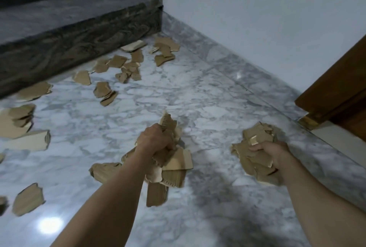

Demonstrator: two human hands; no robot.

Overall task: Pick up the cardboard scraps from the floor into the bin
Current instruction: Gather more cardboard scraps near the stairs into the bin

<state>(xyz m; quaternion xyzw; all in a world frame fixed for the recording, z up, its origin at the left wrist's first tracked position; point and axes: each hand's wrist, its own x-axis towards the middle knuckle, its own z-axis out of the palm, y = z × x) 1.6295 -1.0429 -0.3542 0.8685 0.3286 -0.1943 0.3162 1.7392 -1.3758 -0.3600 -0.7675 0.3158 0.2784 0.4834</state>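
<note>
Left hand (156, 137) and right hand (275, 153) each have fingers curled tight around a bundle of torn brown cardboard scraps, both full. Loose brown cardboard scraps (103, 90) lie on the grey-white marble floor (198, 92), ahead and leftward toward the dark stone step (79, 34), nearer the left hand. No bin in view.

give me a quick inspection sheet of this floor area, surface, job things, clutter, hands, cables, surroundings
surface: grey-veined marble floor, glossy, with a light glare near the lower left.
job's things: many cardboard scraps lie along the foot of the step and at the left edge; no bin in view.
clutter: nothing seen apart from the scraps.
grippers: left hand grips a bundle of scraps; right hand grips a second bundle.
cables: nothing seen.
surroundings: dark stone step at upper left, pale wall behind, brown wooden door at right.
</note>
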